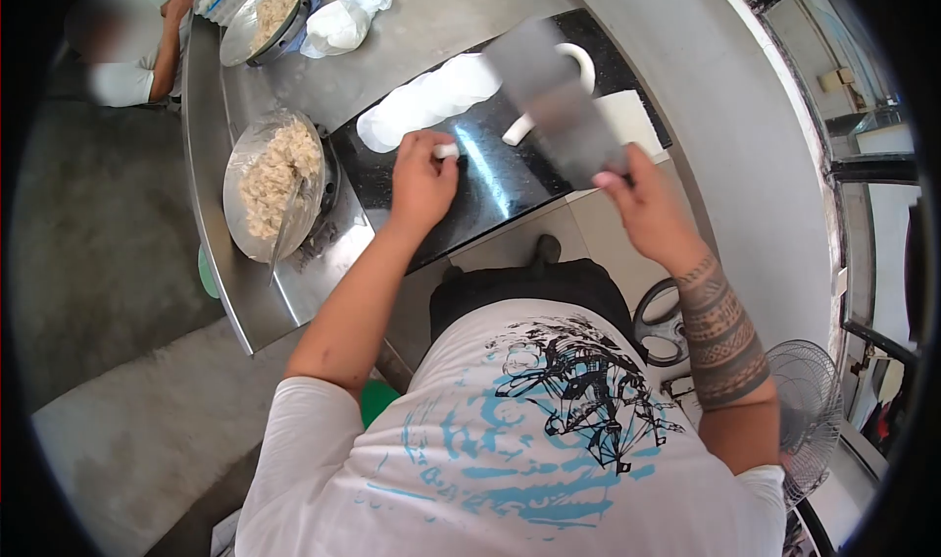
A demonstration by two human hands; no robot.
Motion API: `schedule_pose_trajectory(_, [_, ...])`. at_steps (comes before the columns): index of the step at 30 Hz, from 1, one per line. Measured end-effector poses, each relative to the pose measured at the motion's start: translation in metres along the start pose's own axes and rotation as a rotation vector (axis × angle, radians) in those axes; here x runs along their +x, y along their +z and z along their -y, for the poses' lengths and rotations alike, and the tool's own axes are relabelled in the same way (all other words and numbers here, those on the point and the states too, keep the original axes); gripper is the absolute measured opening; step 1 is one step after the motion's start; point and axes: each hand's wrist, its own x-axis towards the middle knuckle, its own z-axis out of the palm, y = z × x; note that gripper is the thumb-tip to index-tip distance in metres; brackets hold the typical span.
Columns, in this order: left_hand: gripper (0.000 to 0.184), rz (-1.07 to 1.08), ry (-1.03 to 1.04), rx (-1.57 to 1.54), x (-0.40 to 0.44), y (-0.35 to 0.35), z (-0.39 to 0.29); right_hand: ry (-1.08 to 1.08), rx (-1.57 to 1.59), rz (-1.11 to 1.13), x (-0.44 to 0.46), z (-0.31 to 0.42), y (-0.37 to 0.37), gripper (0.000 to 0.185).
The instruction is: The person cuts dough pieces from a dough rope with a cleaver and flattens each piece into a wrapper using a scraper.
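My left hand (425, 177) pinches a small white piece (446, 151) over the black stone slab (392, 195). Just beyond it lies a row of overlapping thin white rounds (429, 103). In my right hand (637, 196) is a wide flat metal blade (554, 106), blurred and raised over the slab's right part. Partly behind the blade, a curved white roll (578, 64) shows one end at the slab's back and another near its middle. A pale flat sheet (632, 122) lies at the slab's right edge.
A bowl of pale filling (279, 186) with a utensil stands left of the slab. Farther back are a second bowl (274, 13) and a white plastic bag (345, 18). Another person's arm (169, 52) shows at the upper left. A fan (806, 415) stands at the right.
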Motion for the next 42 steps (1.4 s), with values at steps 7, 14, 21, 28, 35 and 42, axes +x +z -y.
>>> schedule_pose_trajectory(7, [0.017, 0.443, 0.399, 0.08, -0.044, -0.082, 0.054, 0.938, 1.039, -0.269, -0.095, -0.073, 0.115, 0.029])
schedule_pose_trajectory(14, [0.021, 0.512, 0.695, 0.173, -0.069, -0.077, 0.1, 0.989, 1.032, -0.389, -0.168, 0.003, 0.194, 0.03])
schedule_pose_trajectory(21, [0.081, 0.399, 0.785, 0.276, -0.049, -0.086, 0.054, 1.033, 0.891, -0.435, -0.226, 0.091, 0.232, 0.029])
schedule_pose_trajectory(28, [0.096, 0.581, 0.75, 0.455, -0.064, -0.013, 0.058, 1.067, 0.712, -0.414, -0.263, 0.107, 0.205, 0.032])
schedule_pose_trajectory(35, [0.095, 0.661, 0.746, 0.35, -0.059, 0.0, 0.045, 1.04, 0.621, -0.278, -0.24, 0.077, 0.158, 0.034])
schedule_pose_trajectory(42, [0.09, 0.279, 0.299, -0.048, 0.009, -0.028, 0.069, 0.66, 0.427, 0.279, -0.126, 0.066, 0.146, 0.043])
